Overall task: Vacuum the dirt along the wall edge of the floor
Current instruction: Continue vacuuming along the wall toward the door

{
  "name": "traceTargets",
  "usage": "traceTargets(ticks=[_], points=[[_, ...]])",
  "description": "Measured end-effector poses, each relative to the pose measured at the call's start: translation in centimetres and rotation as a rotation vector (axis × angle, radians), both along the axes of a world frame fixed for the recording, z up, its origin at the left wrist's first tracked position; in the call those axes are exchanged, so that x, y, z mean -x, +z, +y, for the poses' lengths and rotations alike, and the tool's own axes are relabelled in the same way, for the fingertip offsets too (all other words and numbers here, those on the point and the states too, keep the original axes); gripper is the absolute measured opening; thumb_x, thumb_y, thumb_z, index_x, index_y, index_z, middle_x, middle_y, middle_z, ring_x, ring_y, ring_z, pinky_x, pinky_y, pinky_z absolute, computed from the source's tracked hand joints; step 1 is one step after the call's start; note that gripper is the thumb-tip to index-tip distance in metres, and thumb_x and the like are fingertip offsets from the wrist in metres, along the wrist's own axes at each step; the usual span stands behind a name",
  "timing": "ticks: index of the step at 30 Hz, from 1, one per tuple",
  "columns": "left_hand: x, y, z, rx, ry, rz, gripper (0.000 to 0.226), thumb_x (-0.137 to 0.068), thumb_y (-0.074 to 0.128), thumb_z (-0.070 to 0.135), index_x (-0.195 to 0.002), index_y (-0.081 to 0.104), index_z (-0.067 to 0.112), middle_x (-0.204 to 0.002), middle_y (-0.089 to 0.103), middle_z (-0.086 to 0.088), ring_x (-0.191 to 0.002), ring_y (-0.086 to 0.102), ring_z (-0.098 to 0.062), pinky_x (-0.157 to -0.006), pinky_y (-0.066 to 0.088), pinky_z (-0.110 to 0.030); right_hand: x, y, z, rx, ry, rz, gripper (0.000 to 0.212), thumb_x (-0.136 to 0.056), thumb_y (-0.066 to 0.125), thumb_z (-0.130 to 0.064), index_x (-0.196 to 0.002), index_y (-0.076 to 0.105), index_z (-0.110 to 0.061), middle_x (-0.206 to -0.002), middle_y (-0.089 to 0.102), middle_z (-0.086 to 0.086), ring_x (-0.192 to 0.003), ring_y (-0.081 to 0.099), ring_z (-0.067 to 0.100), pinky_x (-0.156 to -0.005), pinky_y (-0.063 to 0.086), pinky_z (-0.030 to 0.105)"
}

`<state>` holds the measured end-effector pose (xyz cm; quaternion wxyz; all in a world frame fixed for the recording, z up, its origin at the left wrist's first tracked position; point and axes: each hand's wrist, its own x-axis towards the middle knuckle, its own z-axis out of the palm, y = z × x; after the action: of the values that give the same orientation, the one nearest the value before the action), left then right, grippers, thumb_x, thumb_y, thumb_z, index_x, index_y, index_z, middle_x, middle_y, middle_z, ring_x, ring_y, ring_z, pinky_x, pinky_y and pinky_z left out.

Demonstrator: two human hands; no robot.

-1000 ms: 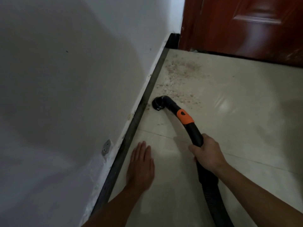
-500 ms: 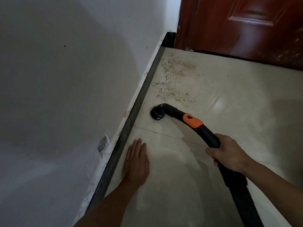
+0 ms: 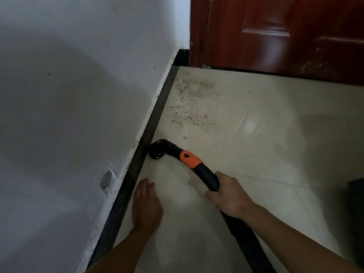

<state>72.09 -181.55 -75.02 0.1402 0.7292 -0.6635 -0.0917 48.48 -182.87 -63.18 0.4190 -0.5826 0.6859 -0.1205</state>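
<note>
Curved nozzle (image 3: 156, 152) shifted against black skirting (image 3: 149, 123), right hand (image 3: 229, 196) gripping smooth hose (image 3: 204, 172) — left hand (image 3: 146, 205) flat on glossy tile (image 3: 256, 154).

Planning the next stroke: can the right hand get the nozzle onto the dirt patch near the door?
Probably yes. The right hand grips the hose, nozzle at the baseboard; only bare floor lies between it and the dirt patch. The left hand rests flat behind the nozzle, clear of the path.

Black hose (image 3: 206, 174), orange collar (image 3: 190, 159).
White wall (image 3: 78, 75), black skirting (image 3: 149, 125), cream tiles (image 3: 256, 144), brown-speckled dirt (image 3: 189, 103), red-brown door (image 3: 275, 32).
</note>
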Motion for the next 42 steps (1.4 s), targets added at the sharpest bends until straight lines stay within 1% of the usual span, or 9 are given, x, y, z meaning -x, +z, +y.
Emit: traceTargets(ticks=[3,7,13,19,23,28,32,36,42], points=[[0.8,0.0,-1.8,0.016,-0.057,-0.013,0.04,-0.078,0.052,-0.005,-0.116,0.063,-0.007,-0.128,0.055,-0.031,-0.117,0.055,-0.046,-0.097,0.046,-0.053,4.6,0.8,1.3,0.021,-0.118,0.07,0.019,-0.078,0.074,-0.019,-0.081,0.056,-0.023,-0.074,0.067,0.004,-0.063,0.066,0.022,-0.058,0.051,0.031],[3.6,0.0,-5.7,0.002,-0.059,0.041,0.044,-0.087,0.044,0.013,-0.123,0.058,-0.009,-0.135,0.05,-0.031,-0.127,0.047,-0.045,-0.105,0.039,-0.052,12.3,1.8,3.4,0.032,-0.355,0.136,0.015,-0.081,0.074,-0.007,-0.083,0.06,-0.013,-0.054,0.067,0.008,-0.044,0.065,0.02,-0.051,0.048,0.032],[4.4,-1.5,-7.0,0.047,-0.063,0.002,0.051,-0.095,0.031,0.022,-0.129,0.052,-0.008,-0.139,0.046,-0.03,-0.131,0.043,-0.043,-0.111,0.034,-0.051,13.4,0.6,1.4,0.051,-0.477,0.112,0.012,-0.083,0.071,-0.007,-0.087,0.059,-0.009,-0.054,0.067,0.011,-0.041,0.063,0.017,-0.046,0.043,0.025],[4.5,-1.1,-7.1,0.024,-0.037,-0.009,0.053,-0.095,0.027,0.025,-0.133,0.051,-0.004,-0.143,0.044,-0.026,-0.135,0.04,-0.038,-0.113,0.031,-0.047,10.2,-1.0,-2.6,0.069,-0.422,0.039,0.013,-0.084,0.07,-0.007,-0.088,0.057,-0.009,-0.063,0.067,0.016,-0.042,0.063,0.019,-0.046,0.045,0.025],[4.5,-1.1,-7.1,0.006,-0.03,-0.026,0.047,-0.095,0.038,0.019,-0.135,0.05,-0.003,-0.146,0.041,-0.025,-0.138,0.036,-0.036,-0.116,0.026,-0.045,8.6,-1.6,-4.4,0.082,-0.383,0.038,0.014,-0.083,0.07,-0.008,-0.087,0.057,-0.012,-0.062,0.066,0.016,-0.042,0.063,0.019,-0.045,0.045,0.026],[4.7,-0.6,-7.2,-0.023,-0.024,-0.048,0.055,-0.092,0.027,0.024,-0.133,0.053,-0.002,-0.145,0.043,-0.025,-0.137,0.039,-0.036,-0.114,0.031,-0.046,5.5,-2.4,-7.4,0.102,-0.304,0.018,0.015,-0.081,0.072,-0.01,-0.084,0.057,-0.012,-0.064,0.065,0.015,-0.049,0.064,0.026,-0.047,0.048,0.029],[4.7,-0.4,-7.1,-0.024,-0.026,-0.053,0.054,-0.092,0.029,0.023,-0.132,0.055,-0.002,-0.144,0.044,-0.025,-0.137,0.04,-0.036,-0.113,0.033,-0.047,2.4,-2.7,-10.0,0.114,-0.202,0.006,0.017,-0.08,0.073,-0.016,-0.085,0.057,-0.014,-0.069,0.066,0.013,-0.056,0.065,0.027,-0.05,0.051,0.03],[4.6,-0.5,-7.1,-0.027,-0.028,-0.061,0.049,-0.092,0.041,0.02,-0.134,0.053,-0.001,-0.146,0.042,-0.024,-0.139,0.037,-0.035,-0.115,0.029,-0.046,-0.2,-2.8,-12.6,0.115,-0.136,0.0,0.02,-0.081,0.073,-0.018,-0.086,0.053,-0.017,-0.071,0.063,0.008,-0.041,0.059,0.008,-0.034,0.039,0.016],[4.5,-0.5,-7.2,-0.049,-0.044,-0.01,0.048,-0.094,0.046,0.017,-0.139,0.047,0.001,-0.151,0.036,-0.022,-0.143,0.029,-0.033,-0.118,0.024,-0.044,2.5,-1.0,-12.6,0.081,-0.107,0.052,0.017,-0.082,0.072,-0.016,-0.089,0.056,-0.015,-0.069,0.066,0.011,-0.043,0.063,0.019,-0.04,0.046,0.024]])
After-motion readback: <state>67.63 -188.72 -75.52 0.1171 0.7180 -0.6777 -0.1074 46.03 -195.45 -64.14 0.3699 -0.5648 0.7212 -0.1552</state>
